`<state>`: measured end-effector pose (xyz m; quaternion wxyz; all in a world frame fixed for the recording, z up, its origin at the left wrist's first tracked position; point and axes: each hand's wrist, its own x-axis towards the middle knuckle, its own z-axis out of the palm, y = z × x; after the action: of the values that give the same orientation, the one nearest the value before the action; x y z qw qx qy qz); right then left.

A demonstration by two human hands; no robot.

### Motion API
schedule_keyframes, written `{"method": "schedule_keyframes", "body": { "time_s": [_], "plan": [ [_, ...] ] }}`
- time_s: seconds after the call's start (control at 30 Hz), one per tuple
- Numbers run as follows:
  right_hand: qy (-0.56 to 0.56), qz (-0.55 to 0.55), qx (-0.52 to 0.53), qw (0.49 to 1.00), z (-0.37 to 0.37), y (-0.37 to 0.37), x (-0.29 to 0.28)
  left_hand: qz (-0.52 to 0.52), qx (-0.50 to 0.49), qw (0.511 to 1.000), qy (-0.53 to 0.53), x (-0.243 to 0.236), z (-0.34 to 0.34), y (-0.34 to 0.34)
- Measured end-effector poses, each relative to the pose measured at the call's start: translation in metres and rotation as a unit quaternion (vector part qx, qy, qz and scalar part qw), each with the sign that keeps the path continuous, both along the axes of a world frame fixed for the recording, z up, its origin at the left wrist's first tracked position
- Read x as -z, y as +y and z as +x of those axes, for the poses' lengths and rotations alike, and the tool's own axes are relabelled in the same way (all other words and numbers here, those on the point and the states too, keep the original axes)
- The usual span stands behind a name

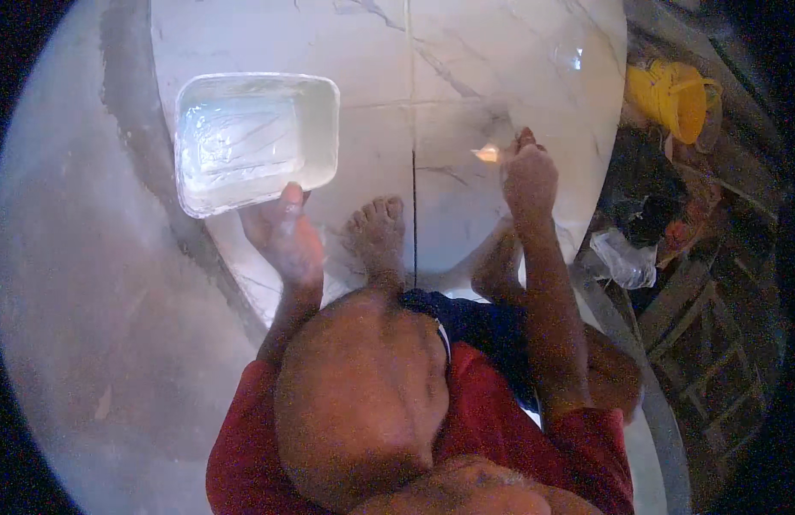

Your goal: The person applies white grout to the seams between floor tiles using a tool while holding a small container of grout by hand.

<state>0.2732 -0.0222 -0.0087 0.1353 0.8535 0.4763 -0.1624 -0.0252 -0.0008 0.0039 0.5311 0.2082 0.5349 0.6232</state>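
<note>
A white rectangular tub [316, 150] with a whitish, wet-looking coating inside is tilted over the tiles at the left. My left hand [286, 232] grips its near rim, the thumb over the edge and the fingers hidden beneath. Away to the right, my right hand [531, 176] is closed low over the marbled floor tiles [458, 51]. Something thin and blurred seems to extend from its fingers, but its kind is not clear. Beside those fingers a small bright orange-white patch [486, 153] shows on the tile. A dark seam [415, 215] runs between the tiles.
My bare left foot [380, 227] and right foot [498, 257] stand on the tiles between my arms. Past the floor's right edge lie a yellow bucket [672, 99], a crumpled clear plastic bag [625, 257] and a slatted frame [711, 360]. A grey cement surface [97, 300] spreads at the left.
</note>
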Motion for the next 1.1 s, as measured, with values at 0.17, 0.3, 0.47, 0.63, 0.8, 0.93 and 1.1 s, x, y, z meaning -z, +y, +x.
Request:
{"method": "schedule_keyframes", "body": {
  "time_s": [0.17, 0.3, 0.47, 0.63, 0.8, 0.93, 1.1],
  "plan": [
    [-0.021, -0.138, -0.156, 0.978, -0.015, 0.01, -0.004, 0.0, 0.01, 1.0, 0.006, 0.0, 0.0, 0.002],
    [0.054, -0.153, -0.101, 0.982, -0.101, 0.022, -0.009, -0.031, -0.007, 0.999, 0.023, -0.003, 0.001, 0.001],
    [0.079, -0.064, -0.093, 0.99, -0.101, 0.039, -0.019, -0.045, -0.013, 0.999, 0.013, -0.006, 0.0, 0.004],
    [0.097, -0.103, -0.092, 0.986, -0.099, 0.028, -0.014, -0.031, -0.004, 0.999, 0.008, -0.009, -0.001, 0.003],
    [0.127, -0.115, -0.073, 0.983, -0.117, -0.01, -0.026, -0.032, 0.006, 0.999, 0.003, -0.008, 0.0, 0.005],
    [0.026, -0.101, -0.109, 0.989, -0.038, -0.005, -0.017, -0.024, -0.01, 1.0, 0.012, -0.009, 0.001, 0.003],
    [-0.11, -0.069, -0.175, 0.976, 0.046, -0.006, 0.014, 0.003, 0.014, 1.0, -0.004, 0.013, -0.001, 0.003]
  ]
}}
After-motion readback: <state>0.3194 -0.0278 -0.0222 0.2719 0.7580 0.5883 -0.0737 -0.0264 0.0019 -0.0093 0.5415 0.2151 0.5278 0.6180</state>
